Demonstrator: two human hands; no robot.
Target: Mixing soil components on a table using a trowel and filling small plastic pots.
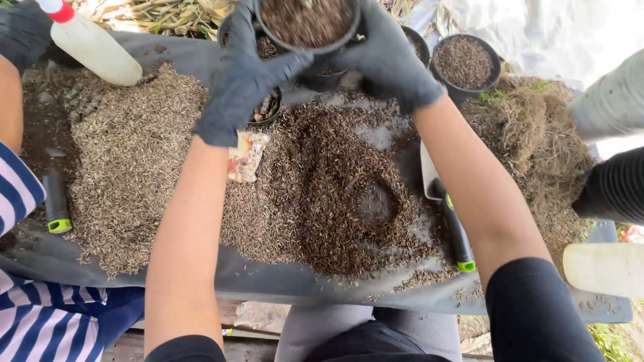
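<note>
pot held in both gloved hands over the mix

a black pot (307, 23) filled with dark soil mix is gripped at the top of the view, above the grey sheet (268, 278). the left hand (245, 80), in a black glove, is wrapped round the pot's left wall with the thumb laid along the rim; the right hand (389, 60), also gloved, is closed on the right wall. both grips are snug, fingers curled, nothing else held. below, a brown heap of husk mix (322, 194) is spread out, with a hollow scooped in it. a trowel (449, 221) with a green-tipped handle lies under the right forearm. a second filled pot (464, 62) stands to the right, a white spray bottle (94, 43) to the left, held by another person's gloved hand (23, 30). judged from this: the pot is best kept level, with even pressure from both sides, so nothing is spilled
</note>
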